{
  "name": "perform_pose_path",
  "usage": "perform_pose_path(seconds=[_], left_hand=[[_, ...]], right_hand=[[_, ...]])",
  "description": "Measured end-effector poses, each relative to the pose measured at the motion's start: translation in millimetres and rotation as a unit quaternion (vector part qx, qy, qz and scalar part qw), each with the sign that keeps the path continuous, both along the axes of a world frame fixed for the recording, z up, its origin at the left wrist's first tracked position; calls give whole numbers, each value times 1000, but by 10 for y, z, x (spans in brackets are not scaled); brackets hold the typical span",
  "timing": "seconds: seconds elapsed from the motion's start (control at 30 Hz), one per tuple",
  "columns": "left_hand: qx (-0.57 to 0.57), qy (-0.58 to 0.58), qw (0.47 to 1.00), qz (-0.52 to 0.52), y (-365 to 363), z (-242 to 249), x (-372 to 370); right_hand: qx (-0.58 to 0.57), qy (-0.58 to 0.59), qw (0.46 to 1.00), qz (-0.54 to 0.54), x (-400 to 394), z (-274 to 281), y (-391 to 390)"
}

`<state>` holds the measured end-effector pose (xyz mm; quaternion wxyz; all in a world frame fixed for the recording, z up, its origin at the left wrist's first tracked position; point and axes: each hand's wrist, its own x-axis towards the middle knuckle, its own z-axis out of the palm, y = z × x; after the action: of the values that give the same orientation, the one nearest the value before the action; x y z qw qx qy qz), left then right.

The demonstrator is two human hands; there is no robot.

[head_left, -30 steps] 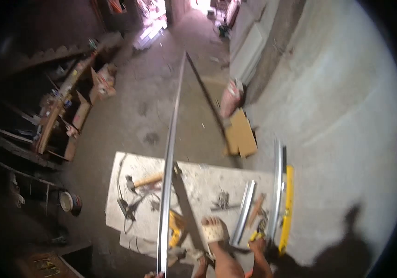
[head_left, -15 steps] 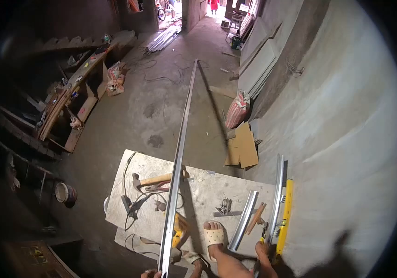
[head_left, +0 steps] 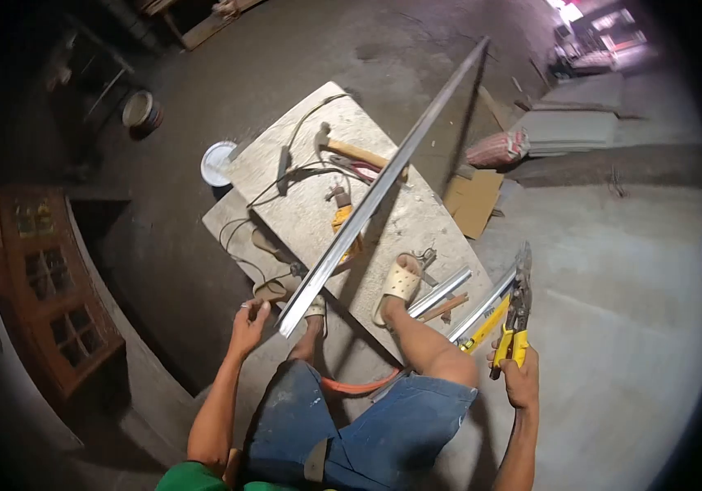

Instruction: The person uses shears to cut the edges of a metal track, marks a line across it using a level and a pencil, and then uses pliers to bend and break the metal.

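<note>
A long, shiny metal channel [head_left: 383, 180] slants from my lap side over a low pale platform [head_left: 285, 123] to the floor beyond. Its near end is raised, and my left hand [head_left: 246, 329] has curled fingers at its left edge; the exact contact is partly hidden. My right hand [head_left: 523, 380] grips yellow-handled metal snips [head_left: 519, 315], jaws pointing up. On the platform lie a hammer [head_left: 359, 151], red-handled pliers [head_left: 353, 168], a yellow power tool [head_left: 341, 217] partly behind the channel, and a short metal channel piece [head_left: 445, 293] beside a brown strip [head_left: 449, 308].
A yellow level [head_left: 488, 323] lies on the right near another metal length. Black cord [head_left: 284, 172] loops over the platform. My sandalled foot [head_left: 402, 278] rests on it. Around it are a white lid [head_left: 218, 164], a bucket [head_left: 142, 113], cardboard [head_left: 475, 200] and a striped sack [head_left: 496, 150].
My view has turned down and to the right, bringing my legs and both hands into full sight. The snips are now lifted upright in my right hand, clear of the platform.
</note>
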<state>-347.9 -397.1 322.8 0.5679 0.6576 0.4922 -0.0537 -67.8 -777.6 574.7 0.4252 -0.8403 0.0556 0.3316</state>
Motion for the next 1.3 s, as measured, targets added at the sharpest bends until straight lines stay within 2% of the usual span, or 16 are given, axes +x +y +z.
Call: perform_pose_path(seconds=[0.13,0.2,0.23,0.27,0.3,0.4,0.47,0.53,0.6,0.63,0.87,0.93,1.0,1.03,1.13,1.3], left_hand=[[-370,49,915,153,-140,-449,-222],[-352,59,916,183,-271,-274,-98],[-189,19,968,161,-324,-236,-92],[-20,-16,991,132,-380,-182,-78],[86,21,984,153,-437,-53,-36],[86,9,983,160,-635,516,42],[-127,0,986,103,-793,650,24],[-295,-147,934,135,-1023,727,105],[-261,-210,937,99,-1042,1020,353],[-367,-175,905,122,-1078,989,395],[-452,-265,812,259,-1129,956,529],[-434,-275,820,253,-1140,789,514],[-349,-270,852,281,-1116,723,493],[-303,-164,909,233,-1013,889,448],[-389,-262,823,320,-1156,734,421],[-350,-272,868,225,-1044,800,392]], right_hand=[[146,158,976,25,-19,42,573],[124,197,956,181,-104,-208,670],[113,186,969,113,-307,-244,884],[20,57,965,255,-396,15,1306],[59,73,976,194,-652,-423,1065],[35,96,965,241,-1091,-817,1103],[74,73,960,260,-1351,-902,1208],[139,312,932,119,-1494,-906,1286],[113,326,928,141,-1572,-968,1365],[134,309,924,180,-1576,-999,1399],[191,380,899,101,-1484,-1086,1438],[222,424,873,91,-1448,-1147,1423],[284,556,781,-22,-1334,-1131,1525],[286,569,771,-9,-1288,-1143,1550],[283,594,752,35,-1263,-1230,1550],[290,605,740,53,-1327,-1314,1476]])
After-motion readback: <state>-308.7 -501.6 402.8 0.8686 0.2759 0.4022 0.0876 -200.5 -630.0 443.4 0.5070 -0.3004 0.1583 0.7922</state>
